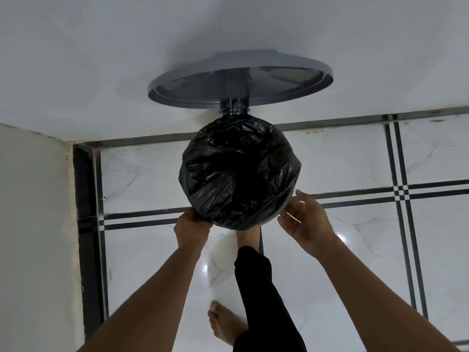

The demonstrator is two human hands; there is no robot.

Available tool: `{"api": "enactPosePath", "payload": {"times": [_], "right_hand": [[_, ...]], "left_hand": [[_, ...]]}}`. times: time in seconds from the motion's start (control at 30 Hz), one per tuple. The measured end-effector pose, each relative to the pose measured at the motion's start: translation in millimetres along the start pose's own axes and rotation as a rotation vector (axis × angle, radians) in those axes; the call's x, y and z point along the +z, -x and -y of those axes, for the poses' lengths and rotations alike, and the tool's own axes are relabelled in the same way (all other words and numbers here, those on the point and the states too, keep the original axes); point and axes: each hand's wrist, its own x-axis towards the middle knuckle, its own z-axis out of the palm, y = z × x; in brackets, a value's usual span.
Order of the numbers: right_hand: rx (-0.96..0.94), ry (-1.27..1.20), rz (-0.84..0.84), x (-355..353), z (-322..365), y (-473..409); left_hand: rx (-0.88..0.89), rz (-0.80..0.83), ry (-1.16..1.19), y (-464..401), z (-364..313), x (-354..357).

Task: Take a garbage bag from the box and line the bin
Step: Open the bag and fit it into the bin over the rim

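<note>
A round pedal bin stands against the wall, seen from straight above. Its grey lid (pixel 241 80) is swung up and leans toward the wall. A crinkled black garbage bag (pixel 239 171) covers the bin's mouth and folds over the rim all round. My left hand (pixel 191 228) is closed on the bag's edge at the near left of the rim. My right hand (pixel 307 219) is at the near right of the rim, fingers spread and palm up, just beside the bag. The bin's body is hidden under the bag. No box is in view.
White marble floor tiles (pixel 355 250) with dark border lines surround the bin. A white wall (pixel 101 59) runs behind it and another wall (pixel 33 224) closes the left side. My bare foot (pixel 250 237) rests under the bin's front edge; the other foot (pixel 223 323) stands nearer.
</note>
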Motion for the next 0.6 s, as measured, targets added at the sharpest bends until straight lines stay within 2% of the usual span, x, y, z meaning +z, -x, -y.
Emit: {"api": "enactPosePath", "payload": {"times": [0.03,0.13,0.2,0.3,0.33,0.37,0.43,0.5,0.53,0.6], "right_hand": [[-0.005,0.009,0.01,-0.9,-3.2,2.0],[-0.049,0.086,-0.029,-1.7,-7.6,6.6],[-0.108,0.136,-0.1,1.5,-6.5,7.1],[-0.44,0.437,-0.431,17.6,-3.0,13.2],[-0.528,0.495,-0.457,25.9,-0.6,18.1],[-0.526,0.504,-0.403,38.1,2.1,25.7],[-0.358,0.503,-0.258,59.8,4.7,33.3],[-0.28,0.608,-0.248,70.9,4.4,28.2],[-0.292,0.579,-0.267,73.5,4.5,26.1],[-0.28,0.318,-0.222,69.0,3.7,24.3]], "left_hand": [[-0.052,0.048,0.079,-1.8,-1.9,-4.5],[-0.241,0.228,0.527,-6.1,-3.7,-16.6],[-0.288,0.319,0.688,-5.3,-3.6,-25.6],[-0.274,0.373,0.784,1.2,-3.2,-30.4],[-0.27,0.368,0.811,4.3,-2.4,-29.2],[-0.265,0.356,0.826,6.9,0.3,-27.3],[-0.268,0.337,0.844,11.3,6.0,-21.5],[-0.287,0.315,0.827,16.1,10.6,-15.6],[-0.289,0.293,0.797,18.9,11.6,-12.8],[-0.263,0.243,0.703,24.5,11.3,-8.6]]}}
